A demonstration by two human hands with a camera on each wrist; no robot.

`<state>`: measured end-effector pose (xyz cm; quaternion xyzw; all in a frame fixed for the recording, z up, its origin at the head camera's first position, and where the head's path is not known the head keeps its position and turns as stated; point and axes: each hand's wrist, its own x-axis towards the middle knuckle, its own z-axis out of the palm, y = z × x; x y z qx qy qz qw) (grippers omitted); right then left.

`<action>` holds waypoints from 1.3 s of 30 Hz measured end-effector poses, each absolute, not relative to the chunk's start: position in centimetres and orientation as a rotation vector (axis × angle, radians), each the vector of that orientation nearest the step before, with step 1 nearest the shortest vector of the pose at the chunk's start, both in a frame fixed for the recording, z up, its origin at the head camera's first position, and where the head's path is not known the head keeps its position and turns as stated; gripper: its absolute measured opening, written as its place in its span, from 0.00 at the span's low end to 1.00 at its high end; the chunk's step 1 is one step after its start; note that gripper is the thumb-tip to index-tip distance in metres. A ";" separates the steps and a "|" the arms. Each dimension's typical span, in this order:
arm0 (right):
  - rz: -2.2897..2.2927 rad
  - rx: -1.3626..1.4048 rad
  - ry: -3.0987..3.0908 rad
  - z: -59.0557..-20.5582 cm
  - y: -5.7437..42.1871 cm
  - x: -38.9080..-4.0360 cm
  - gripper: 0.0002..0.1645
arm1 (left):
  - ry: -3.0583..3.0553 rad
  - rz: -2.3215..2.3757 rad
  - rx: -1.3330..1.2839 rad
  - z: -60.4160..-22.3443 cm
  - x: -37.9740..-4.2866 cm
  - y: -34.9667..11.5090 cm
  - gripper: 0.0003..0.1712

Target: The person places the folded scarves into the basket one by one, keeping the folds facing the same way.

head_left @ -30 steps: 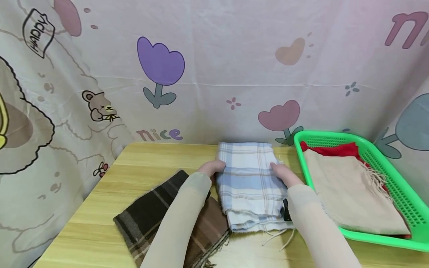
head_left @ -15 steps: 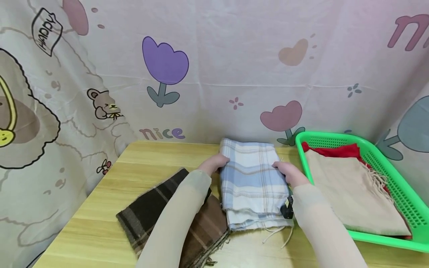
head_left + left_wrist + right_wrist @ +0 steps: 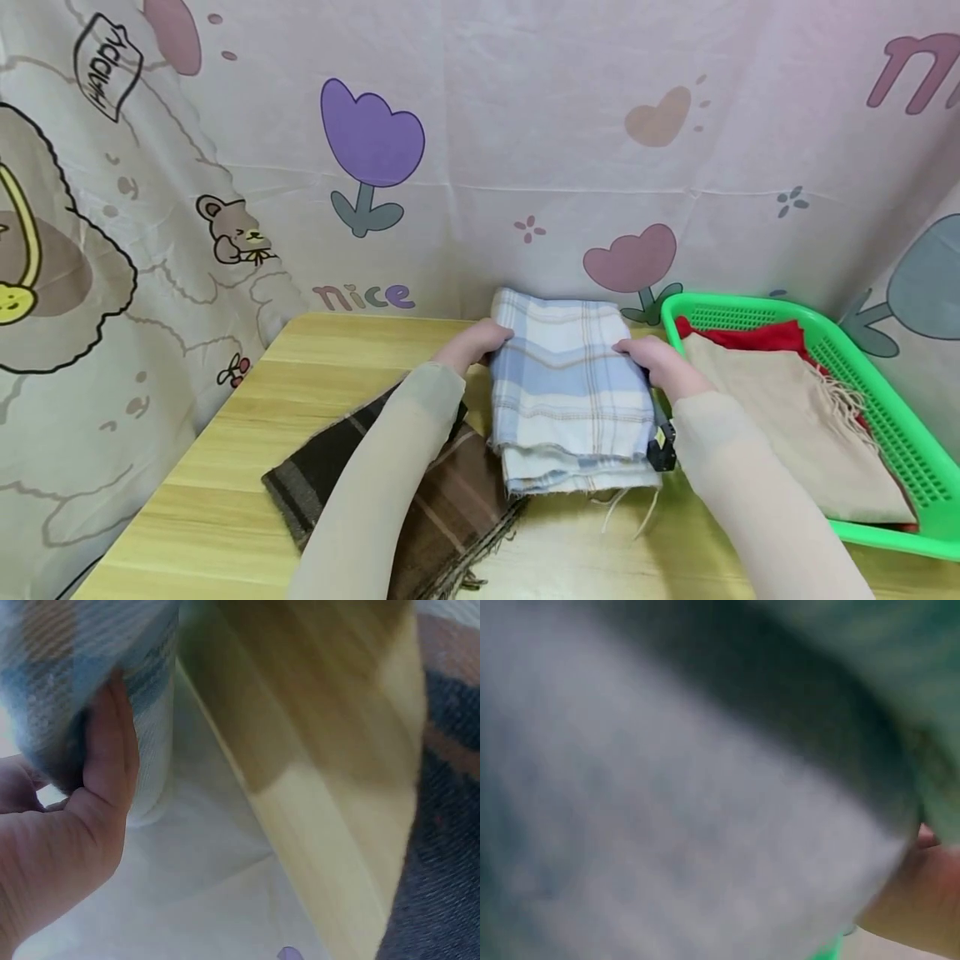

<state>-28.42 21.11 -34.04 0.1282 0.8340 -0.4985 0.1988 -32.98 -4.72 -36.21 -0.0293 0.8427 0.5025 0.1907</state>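
Observation:
A folded blue-and-white plaid scarf [image 3: 573, 375], with loose fringe at its near end, is held between my two hands over the table. My left hand [image 3: 476, 343] grips its left side, thumb on top; in the left wrist view that hand [image 3: 94, 795] has its fingers under the fold. On the opposite side, my right hand [image 3: 663, 367] grips the scarf with its thumb on top and its other fingers mostly hidden. Blurred pale cloth [image 3: 682, 795] fills most of the right wrist view. A folded brown-and-black plaid scarf [image 3: 465, 500] lies under my left forearm.
A green plastic basket [image 3: 937, 525] stands at the right, holding a folded beige fringed cloth [image 3: 795, 425] on top of a red cloth [image 3: 757, 337]. The wooden table [image 3: 360, 350] ends at a printed curtain [image 3: 480, 150] at the back and left.
Both hands have raised the blue-and-white scarf a little and shifted it away from me and slightly right. The brown-and-black scarf and the basket have stayed in place.

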 end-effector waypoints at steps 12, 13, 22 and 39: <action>-1.360 0.215 2.295 -30.3 23.4 -28.4 0.34 | 2.313 1.431 -0.075 -31.3 -31.3 -3.5 0.23; -1.373 0.208 2.288 -30.1 23.7 -28.4 0.33 | 2.301 1.436 -0.068 -31.1 -31.3 -3.3 0.23; -1.413 0.176 2.252 -28.4 26.1 -28.3 0.31 | 2.229 1.509 -0.039 -29.6 -31.5 -1.4 0.25; -1.372 0.141 2.285 -26.4 34.0 -26.8 0.26 | 2.195 1.768 -0.002 -28.0 -29.8 6.0 0.27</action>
